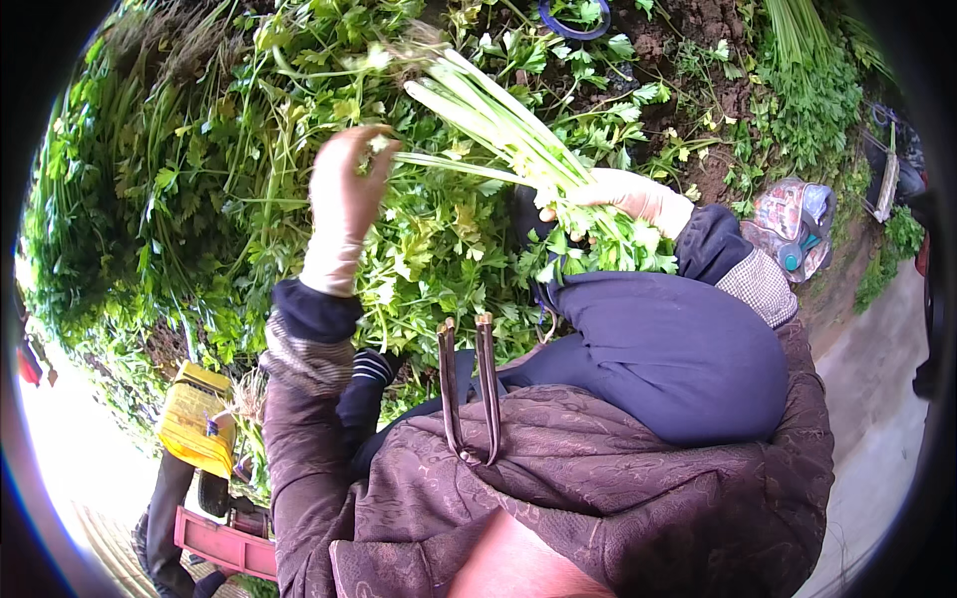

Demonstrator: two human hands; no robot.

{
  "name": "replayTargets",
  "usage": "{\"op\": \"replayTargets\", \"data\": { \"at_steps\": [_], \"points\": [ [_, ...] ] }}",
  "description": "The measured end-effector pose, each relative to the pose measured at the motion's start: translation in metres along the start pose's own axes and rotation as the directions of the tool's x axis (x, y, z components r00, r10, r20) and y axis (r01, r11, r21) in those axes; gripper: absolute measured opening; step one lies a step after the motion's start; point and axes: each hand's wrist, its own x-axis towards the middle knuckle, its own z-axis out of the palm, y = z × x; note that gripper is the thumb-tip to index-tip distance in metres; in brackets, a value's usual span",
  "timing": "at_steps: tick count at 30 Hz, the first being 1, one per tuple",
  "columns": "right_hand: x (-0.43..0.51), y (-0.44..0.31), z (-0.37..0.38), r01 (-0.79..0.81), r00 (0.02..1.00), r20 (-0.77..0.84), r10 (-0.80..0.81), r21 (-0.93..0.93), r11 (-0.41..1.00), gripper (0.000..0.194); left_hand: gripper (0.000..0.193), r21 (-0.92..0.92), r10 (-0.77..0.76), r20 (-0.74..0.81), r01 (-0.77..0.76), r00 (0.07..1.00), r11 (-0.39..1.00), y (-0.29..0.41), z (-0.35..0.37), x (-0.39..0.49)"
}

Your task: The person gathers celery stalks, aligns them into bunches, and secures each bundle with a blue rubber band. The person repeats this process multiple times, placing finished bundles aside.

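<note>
My right hand (624,196), in a pale glove, is shut around a bunch of celery (501,119). The bunch slants, its pale stalk bases towards the upper left and its leaves hanging below the hand by my raised knee. My left hand (353,176), also in a pale glove and somewhat blurred, is to the left of the bunch with its fingers curled. A single thin celery stalk (456,166) sticks out sideways from the bunch and reaches its fingertips. Under and behind both hands lies a deep heap of leafy celery (247,172), partly yellowed, with roots showing at the top.
A blue-purple tape roll (574,30) lies at the top. Bundled celery (811,90) and a clear patterned bag (792,224) are at right. At lower left are a yellow container (196,418), a pink metal frame (224,544) and another person's leg (168,508).
</note>
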Motion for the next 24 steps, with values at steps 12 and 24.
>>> {"op": "replayTargets", "data": {
  "at_steps": [12,24],
  "points": [
    [-0.003,-0.006,0.011,-0.128,0.991,0.073,0.113,0.253,0.959,0.057,0.013,-0.263,0.352,-0.149,-0.380,0.924,0.887,0.072,0.040,0.030],
    [-0.006,-0.042,0.014,0.072,0.991,-0.108,-0.084,-0.114,0.991,0.041,0.009,-0.487,-0.508,-0.590,0.225,0.628,0.844,-0.064,-0.138,0.102]
  ]
}}
